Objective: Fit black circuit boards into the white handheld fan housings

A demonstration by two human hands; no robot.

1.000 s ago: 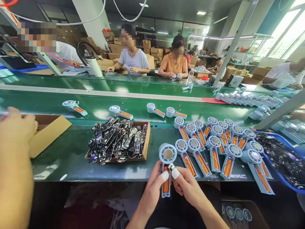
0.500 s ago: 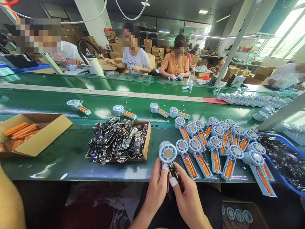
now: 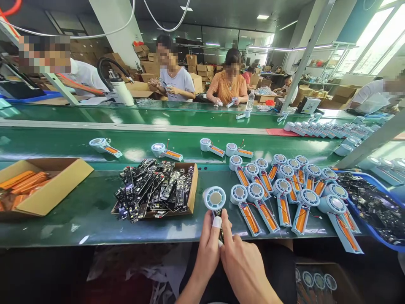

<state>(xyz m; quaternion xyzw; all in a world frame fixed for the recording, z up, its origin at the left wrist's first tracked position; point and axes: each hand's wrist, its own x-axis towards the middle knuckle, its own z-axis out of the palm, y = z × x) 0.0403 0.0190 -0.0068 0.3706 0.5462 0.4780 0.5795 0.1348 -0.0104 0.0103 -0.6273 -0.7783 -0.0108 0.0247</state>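
Both my hands hold a light-blue handheld fan (image 3: pixel 214 198) by its handle, its round head upright and facing me. A black circuit board (image 3: pixel 217 214) lies along the handle, mostly hidden by my fingers. My left hand (image 3: pixel 206 249) wraps the handle from the left, and a white cover is on its thumb. From the right, my right hand (image 3: pixel 243 264) closes on the handle and board, index finger stretched along the side. Right of my hands stand several fan bodies (image 3: pixel 255 192) with orange batteries in their handles. To the left, a carton (image 3: pixel 191 198) holds a heap of circuit boards (image 3: pixel 148 190).
A cardboard box (image 3: pixel 53 192) of orange batteries stands far left. At right is a blue tray (image 3: pixel 384 244) of circuit boards. Several fans (image 3: pixel 158 148) lie on the green belt (image 3: pixel 136 139). Co-workers (image 3: pixel 229 82) sit across it. Another box (image 3: pixel 343 280) sits below the table edge.
My right hand has turned and closed in beside my left, and the circuit board now lies along the fan's handle instead of tilted beside it. The fan has shifted slightly left in view.
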